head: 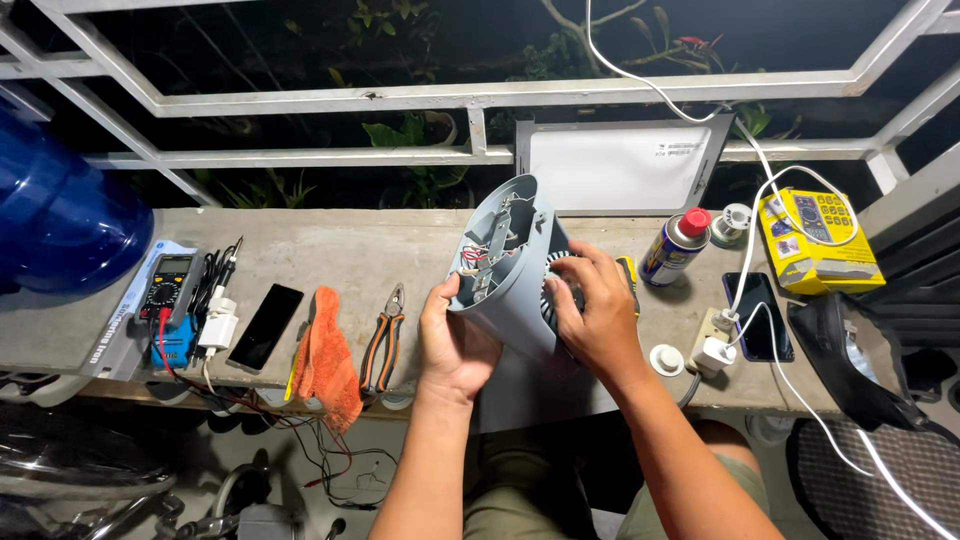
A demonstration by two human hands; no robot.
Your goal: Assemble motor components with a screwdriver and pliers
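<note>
I hold a grey plastic appliance housing [512,265] tilted above the concrete ledge [340,250], its open end facing me. Inside it I see red and white wires and metal contacts. My left hand [455,340] cups the housing from below on its left side. On the right side, my right hand [595,310] grips it, fingers spread over a slotted grille. Both forearms reach up from the bottom of the view.
Left of my hands lie pliers [383,340], an orange cloth [325,360], a black phone [265,325], a white charger [218,325] and a multimeter [167,285]. To the right stand a spray can [675,245], a second phone [757,315], a yellow box [815,238] and a black pouch [855,365].
</note>
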